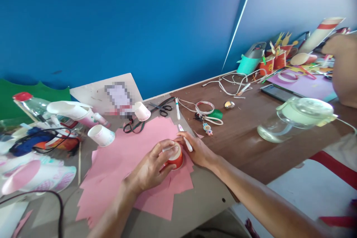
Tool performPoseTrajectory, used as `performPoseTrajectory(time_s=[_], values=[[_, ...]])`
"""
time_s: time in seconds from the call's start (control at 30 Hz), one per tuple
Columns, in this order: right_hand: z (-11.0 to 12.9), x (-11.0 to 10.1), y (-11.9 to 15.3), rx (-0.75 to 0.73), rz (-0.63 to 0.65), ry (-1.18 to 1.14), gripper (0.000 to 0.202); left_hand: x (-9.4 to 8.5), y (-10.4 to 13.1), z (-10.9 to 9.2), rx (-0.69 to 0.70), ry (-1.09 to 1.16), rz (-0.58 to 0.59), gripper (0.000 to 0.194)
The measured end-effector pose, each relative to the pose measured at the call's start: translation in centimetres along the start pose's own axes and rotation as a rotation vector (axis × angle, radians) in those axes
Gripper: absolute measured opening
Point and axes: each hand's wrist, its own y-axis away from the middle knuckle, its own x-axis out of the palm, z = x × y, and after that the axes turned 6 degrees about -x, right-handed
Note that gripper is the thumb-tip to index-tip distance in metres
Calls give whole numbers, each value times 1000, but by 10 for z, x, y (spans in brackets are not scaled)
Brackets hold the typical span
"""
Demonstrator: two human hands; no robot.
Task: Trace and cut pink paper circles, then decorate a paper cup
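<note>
"Red cup (180, 160): one, base up, on pink paper (111, 174), lower centre of the frame. Who has it?"

"Left hand (154, 163): fingers curled round it, gripping. The right hand (202, 152) is just beside it, on its right."

"Anything in that one?"

"Pen (189, 145): one, white, held in the closed fingers. Whether its tip touches the cup, I cannot tell."

"Next lot, beyond the paper?"

"White cups: two, one (100, 136) left of centre, lying tilted, the other (142, 112) farther up the frame. Scissors (161, 109): black, near the second. Marker (177, 108): one, lying above the right hand. Charm (208, 129): one, with a strap, right of centre."

"Right side of the frame?"

"Jug (304, 113): clear, pale lid, on brown table (237, 148). Phone (275, 92): flat, above it. Co-worker's arm (347, 74): at the edge, blurred."

"Upper left?"

"Blue wall (111, 18). Bottle (35, 108) below it: clear, red cap."
</note>
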Motion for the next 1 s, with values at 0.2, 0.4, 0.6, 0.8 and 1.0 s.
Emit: performPoseTrajectory(time_s=[0.2,0.4,0.6,0.8,1.0], values=[[-3,-1,-1,11,-4,-9,34,0,0,-1,-4,13,4,49],[-4,0,0,7,-13,-10,28,1,-1,0,10,10,3,52],[-4,0,0,-1,-11,-18,25,4,-1,1,8,3,-22,49],[-1,-1,-1,-4,-5,-13,24,3,-2,-2,14,-4,-33,48],[0,-1,-1,-3,-8,-7,23,2,-2,-2,11,-9,-18,47]])
